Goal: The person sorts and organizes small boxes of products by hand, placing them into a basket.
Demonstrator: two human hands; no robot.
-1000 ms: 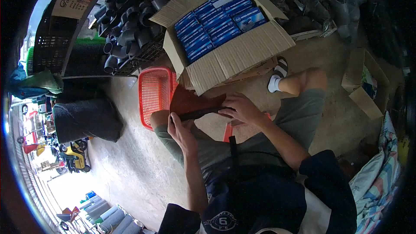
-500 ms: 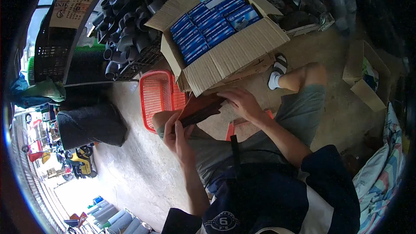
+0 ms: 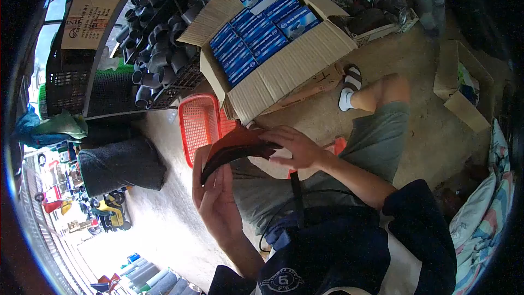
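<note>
A curved, flexible piece (image 3: 240, 140), reddish-brown on its outer side and dark underneath, is bent into an arch between my two hands above my lap. My left hand (image 3: 218, 202) supports its left end, where the dark side shows along the palm and fingers. At the opposite end, my right hand (image 3: 295, 147) has its fingers over the top and its thumb below. What exactly the piece is, I cannot make out. Just beyond it stands an open cardboard box (image 3: 295, 65) packed with several blue-and-white small boxes (image 3: 267, 22).
Left of the big box, a red plastic basket (image 3: 199, 125) sits on the floor. Grey pipe fittings (image 3: 158, 49) fill a black crate behind it. A smaller open carton (image 3: 464, 87) stands at right. Dark rolled netting (image 3: 123, 161) lies at left.
The piece has gone from nearly flat and slanted to arched, its dark side turned more into view. My left hand has rotated, showing its palm; my right hand has moved slightly lower.
</note>
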